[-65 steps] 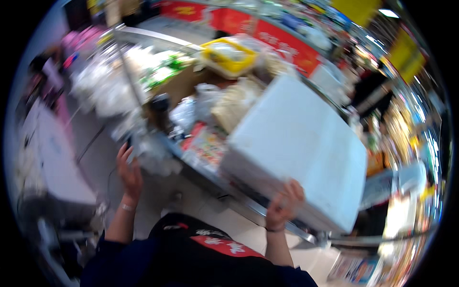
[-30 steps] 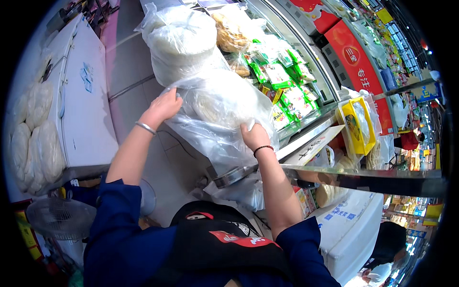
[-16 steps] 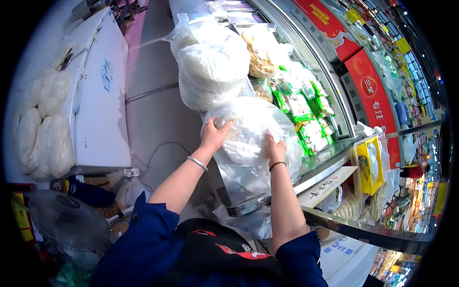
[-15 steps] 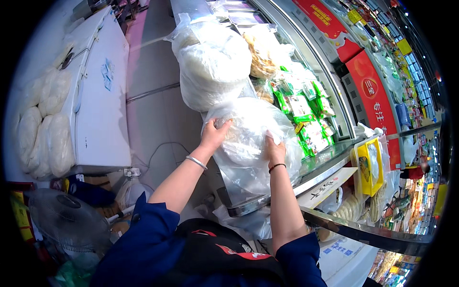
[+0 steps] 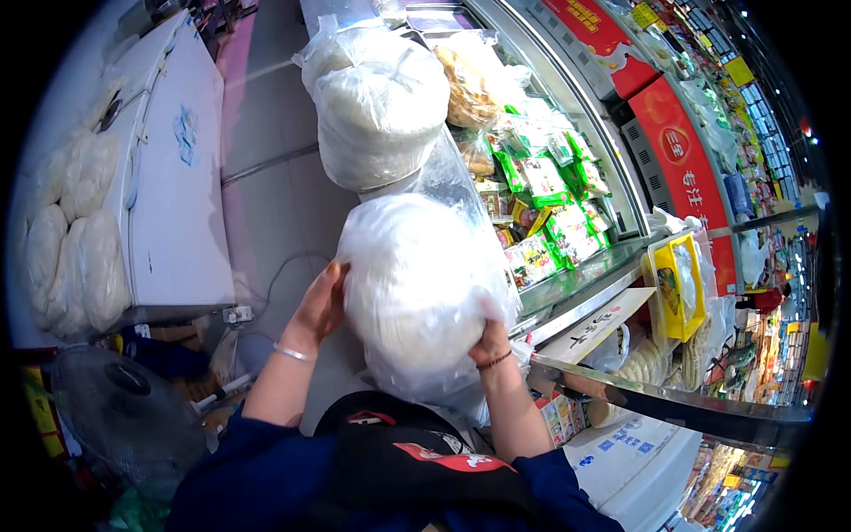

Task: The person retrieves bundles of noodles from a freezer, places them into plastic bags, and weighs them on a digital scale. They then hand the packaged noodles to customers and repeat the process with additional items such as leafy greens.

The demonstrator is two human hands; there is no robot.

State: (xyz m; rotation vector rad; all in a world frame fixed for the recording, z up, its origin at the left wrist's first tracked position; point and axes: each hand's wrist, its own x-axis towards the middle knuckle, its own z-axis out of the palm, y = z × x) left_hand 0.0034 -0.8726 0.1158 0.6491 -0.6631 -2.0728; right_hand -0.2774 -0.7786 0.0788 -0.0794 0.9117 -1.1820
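A large, round clear plastic bag with white contents [image 5: 417, 275] is between my two hands, near my body. What exactly is inside is blurred. My left hand [image 5: 324, 301] cups the bag's left side, its fingers partly hidden behind it. On the right side my right hand [image 5: 489, 337] grips the bag, with the fingertips smeared by motion. Beyond it, a second full white plastic bag [image 5: 381, 115] rests on the narrow counter ledge [image 5: 448, 177]. To the right of that bag, a bag of brown food [image 5: 468, 89] lies in the display case.
Green-and-white packets [image 5: 541, 177] fill the display case at right. A yellow basket [image 5: 681, 288] hangs beyond the metal rail [image 5: 665, 430]. At left stand a white chest freezer [image 5: 182, 177], stacked white bags [image 5: 80, 266] and a fan [image 5: 124, 408].
The near bag has come up off the ledge toward my body and slightly left. My hands have moved from its top to its two sides, and packets behind it are uncovered.
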